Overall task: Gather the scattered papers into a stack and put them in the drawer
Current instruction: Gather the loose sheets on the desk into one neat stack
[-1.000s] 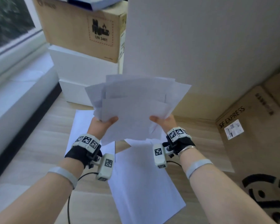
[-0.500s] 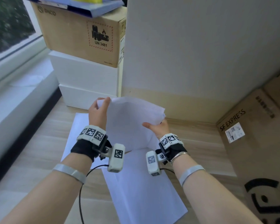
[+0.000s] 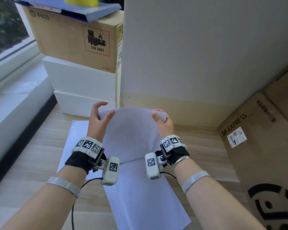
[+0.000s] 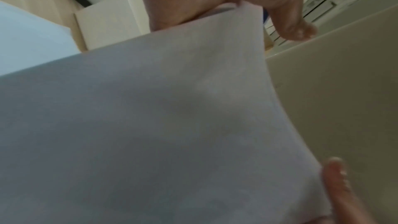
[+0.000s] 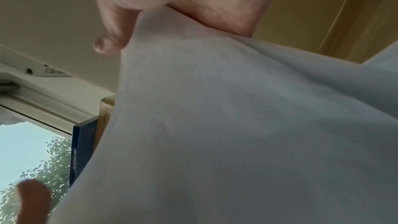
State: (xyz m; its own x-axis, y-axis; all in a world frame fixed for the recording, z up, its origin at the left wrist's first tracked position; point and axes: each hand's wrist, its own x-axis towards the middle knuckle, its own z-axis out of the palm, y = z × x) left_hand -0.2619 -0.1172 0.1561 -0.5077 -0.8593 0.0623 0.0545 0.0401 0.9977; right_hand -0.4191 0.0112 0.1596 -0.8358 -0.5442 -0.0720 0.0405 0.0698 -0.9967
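Observation:
A stack of white papers (image 3: 131, 135) stands upright between my hands, its lower edge on the loose sheets below, its top bowed. My left hand (image 3: 99, 116) holds the top left corner, thumb in front, fingers curled behind. My right hand (image 3: 161, 119) grips the top right corner the same way. The stack (image 4: 161, 125) fills the left wrist view, and the stack (image 5: 237, 134) fills the right wrist view. Two more white sheets lie flat on the wooden surface: one sheet (image 3: 145, 196) toward me, another sheet (image 3: 76, 138) to the left. No drawer is in view.
A white wall panel (image 3: 198, 55) rises just behind the stack. White boxes (image 3: 83, 87) carry a brown PICO carton (image 3: 70, 40) with a blue folder (image 3: 76, 10) at the back left. An SF Express carton (image 3: 256, 146) crowds the right. A window sill (image 3: 10, 90) runs along the left.
The fanned, uneven sheets held up in the air have come down and been squared into one upright stack. Both hands moved from the bottom edge up to the top corners.

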